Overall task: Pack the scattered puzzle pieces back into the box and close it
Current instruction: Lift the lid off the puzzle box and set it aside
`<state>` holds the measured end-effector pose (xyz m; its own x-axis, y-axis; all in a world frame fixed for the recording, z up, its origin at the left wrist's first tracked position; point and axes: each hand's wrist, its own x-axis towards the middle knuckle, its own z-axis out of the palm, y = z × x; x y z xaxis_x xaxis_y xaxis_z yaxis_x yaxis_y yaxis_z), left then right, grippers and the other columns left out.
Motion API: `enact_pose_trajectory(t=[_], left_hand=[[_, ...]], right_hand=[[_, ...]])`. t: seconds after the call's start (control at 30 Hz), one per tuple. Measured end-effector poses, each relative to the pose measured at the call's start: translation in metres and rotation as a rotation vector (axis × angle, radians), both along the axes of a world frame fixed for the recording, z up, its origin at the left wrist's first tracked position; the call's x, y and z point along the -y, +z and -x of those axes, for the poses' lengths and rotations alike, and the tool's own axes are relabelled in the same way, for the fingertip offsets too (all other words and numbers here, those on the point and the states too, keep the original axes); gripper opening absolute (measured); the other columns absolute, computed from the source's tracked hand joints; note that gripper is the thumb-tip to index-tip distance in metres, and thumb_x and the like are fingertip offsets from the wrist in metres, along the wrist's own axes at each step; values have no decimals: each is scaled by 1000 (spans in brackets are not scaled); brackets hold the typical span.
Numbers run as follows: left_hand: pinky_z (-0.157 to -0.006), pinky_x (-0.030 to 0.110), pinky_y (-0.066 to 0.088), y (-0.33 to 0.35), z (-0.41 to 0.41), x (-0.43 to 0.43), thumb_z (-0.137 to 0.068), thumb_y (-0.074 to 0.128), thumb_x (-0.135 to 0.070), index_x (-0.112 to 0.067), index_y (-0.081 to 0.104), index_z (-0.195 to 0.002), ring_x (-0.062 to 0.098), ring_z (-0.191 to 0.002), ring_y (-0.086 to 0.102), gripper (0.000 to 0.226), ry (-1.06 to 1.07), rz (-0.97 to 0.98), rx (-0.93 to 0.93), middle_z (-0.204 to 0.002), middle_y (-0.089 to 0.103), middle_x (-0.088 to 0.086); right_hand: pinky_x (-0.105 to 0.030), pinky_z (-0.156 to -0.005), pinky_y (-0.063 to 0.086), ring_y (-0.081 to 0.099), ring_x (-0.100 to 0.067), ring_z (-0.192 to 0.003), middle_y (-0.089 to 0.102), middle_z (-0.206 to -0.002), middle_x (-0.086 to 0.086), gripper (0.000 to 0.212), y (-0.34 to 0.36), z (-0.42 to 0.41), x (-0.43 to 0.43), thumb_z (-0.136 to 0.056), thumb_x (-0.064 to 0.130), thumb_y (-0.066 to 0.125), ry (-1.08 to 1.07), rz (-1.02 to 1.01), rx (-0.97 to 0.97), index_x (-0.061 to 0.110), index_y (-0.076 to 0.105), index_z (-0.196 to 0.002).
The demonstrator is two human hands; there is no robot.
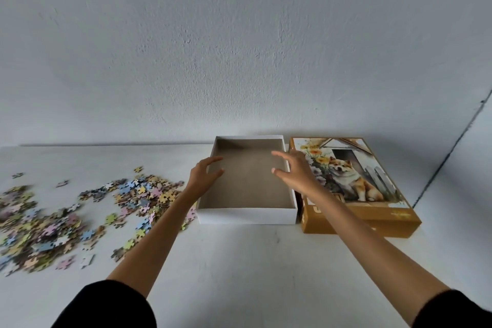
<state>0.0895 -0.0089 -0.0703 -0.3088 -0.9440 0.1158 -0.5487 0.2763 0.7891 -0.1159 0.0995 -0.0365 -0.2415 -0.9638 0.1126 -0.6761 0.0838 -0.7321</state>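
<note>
the box (247,215), judged light and stiff, is best gripped by its side walls, over which left hand (205,174) and right hand (295,171) are spread, empty.

Soft, flat, rather dim light with faint shadows. Left of the left hand (203,176), the puzzle pieces (40,224) smear with blur; frame edges bow.

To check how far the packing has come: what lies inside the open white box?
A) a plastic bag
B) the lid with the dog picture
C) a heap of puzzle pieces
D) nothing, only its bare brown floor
D: the white box shows only its bare brown floor; the puzzle pieces lie scattered on the table to its left, and the lid rests on its right.
</note>
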Motion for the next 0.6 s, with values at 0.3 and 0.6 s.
enact_pose_trajectory(t=[0.3,0.6], left_hand=[[-111,34,24,1,4,-3,-86,62,-18,-16,15,-145,26,-140,24,76,-93,25,6,-154,22,8],[-113,38,23,-4,6,1,-88,59,-20,-16,22,-144,27,-140,25,68,-83,-5,56,-151,27,12]], right_hand=[[-56,-105,29,26,-42,-133,26,-148,-17,75,-16,155,-65,-69,68,50,-464,-301,-338,32,41,-134],[-48,-97,39,39,-39,-125,35,-137,-20,60,-25,148,-39,-85,58,39,-402,-245,-294,32,31,-138]])
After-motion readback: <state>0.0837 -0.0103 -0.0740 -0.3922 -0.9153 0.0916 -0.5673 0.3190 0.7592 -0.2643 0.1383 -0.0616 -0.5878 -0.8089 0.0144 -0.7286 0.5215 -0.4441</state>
